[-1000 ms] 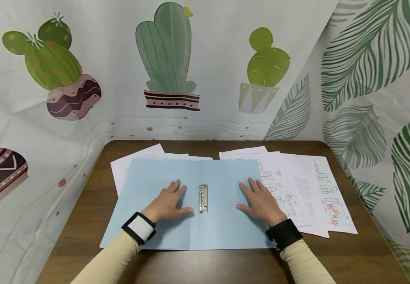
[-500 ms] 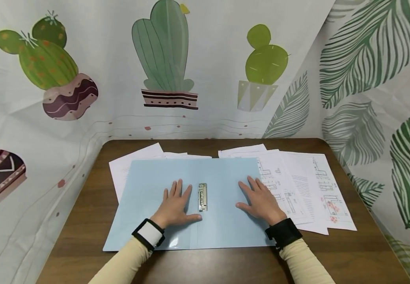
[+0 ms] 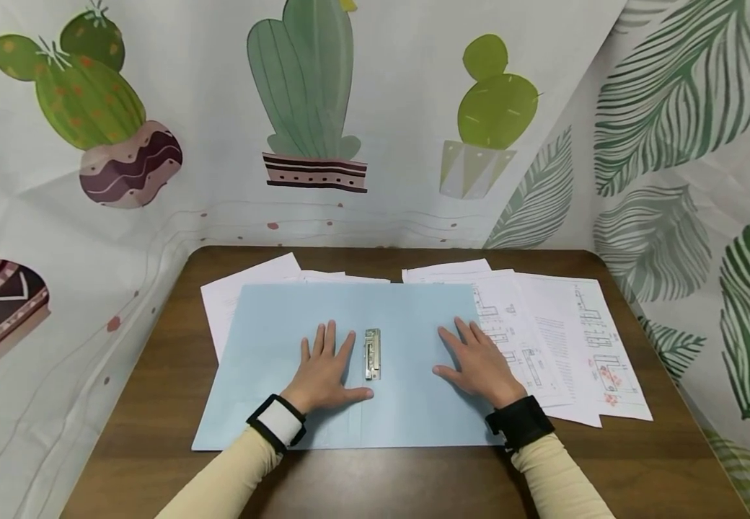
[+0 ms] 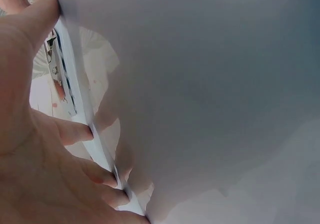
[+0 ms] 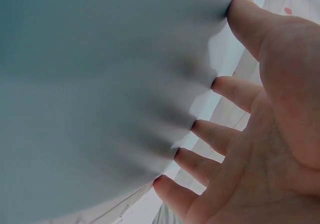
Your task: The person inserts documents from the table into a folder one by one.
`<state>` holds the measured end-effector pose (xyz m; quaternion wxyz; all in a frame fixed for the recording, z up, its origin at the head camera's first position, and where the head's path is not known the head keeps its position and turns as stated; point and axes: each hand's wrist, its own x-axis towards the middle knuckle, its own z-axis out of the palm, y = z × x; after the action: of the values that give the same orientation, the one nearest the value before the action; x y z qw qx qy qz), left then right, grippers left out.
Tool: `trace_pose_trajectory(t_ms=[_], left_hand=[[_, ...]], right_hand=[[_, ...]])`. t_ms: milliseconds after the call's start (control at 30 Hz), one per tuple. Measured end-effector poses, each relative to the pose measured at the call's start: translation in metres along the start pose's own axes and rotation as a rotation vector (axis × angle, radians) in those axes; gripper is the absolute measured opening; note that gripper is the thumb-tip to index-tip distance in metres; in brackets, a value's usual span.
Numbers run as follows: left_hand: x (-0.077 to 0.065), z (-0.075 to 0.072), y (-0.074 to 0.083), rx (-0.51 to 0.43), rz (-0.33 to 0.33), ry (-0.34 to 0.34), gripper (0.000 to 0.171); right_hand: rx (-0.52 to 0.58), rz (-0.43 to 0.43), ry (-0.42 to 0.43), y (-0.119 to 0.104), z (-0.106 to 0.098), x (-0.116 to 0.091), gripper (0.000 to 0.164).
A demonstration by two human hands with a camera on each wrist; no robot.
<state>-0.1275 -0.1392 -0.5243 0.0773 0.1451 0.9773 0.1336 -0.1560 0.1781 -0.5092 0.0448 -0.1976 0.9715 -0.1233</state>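
A light blue folder lies spread flat, with a metal clip fixed just right of its fold. My left hand rests on the left half, fingers spread and thumb reaching across the fold below the clip. In the left wrist view its fingertips touch the glossy surface. On the right half sits my right hand, fingers apart. Its fingertips press the folder in the right wrist view. Neither hand grips anything.
White printed sheets stick out from behind the folder at the back left. More sheets with line drawings, some marked in red, overlap at the right. All lie on a brown wooden table before a cactus-patterned curtain.
My left hand has slid right and turned its fingers more upward, spreading them, with the thumb now across the fold. The folder's left edge has shifted slightly right. My right hand stays in place.
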Motion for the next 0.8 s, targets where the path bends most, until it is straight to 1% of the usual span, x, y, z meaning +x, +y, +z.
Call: trace_pose_trajectory(t_ms=[300,500,633,800], left_hand=[[0.001,0.0,0.0,0.013,-0.012,-0.003,0.117],[-0.003,-0.003,-0.001,0.01,-0.023,-0.026,0.117],[-0.003,-0.003,-0.001,0.019,-0.026,-0.028,0.118],[0.001,-0.003,0.001,0.033,-0.021,-0.015,0.118]], right_hand=[[0.015,-0.011,-0.01,-0.003,-0.005,0.0,0.078],[0.074,0.001,-0.041,-0.01,-0.004,0.003,0.076],[0.098,0.005,-0.043,-0.022,-0.002,0.006,0.077],[0.099,0.008,-0.023,-0.046,0.0,0.013,0.087]])
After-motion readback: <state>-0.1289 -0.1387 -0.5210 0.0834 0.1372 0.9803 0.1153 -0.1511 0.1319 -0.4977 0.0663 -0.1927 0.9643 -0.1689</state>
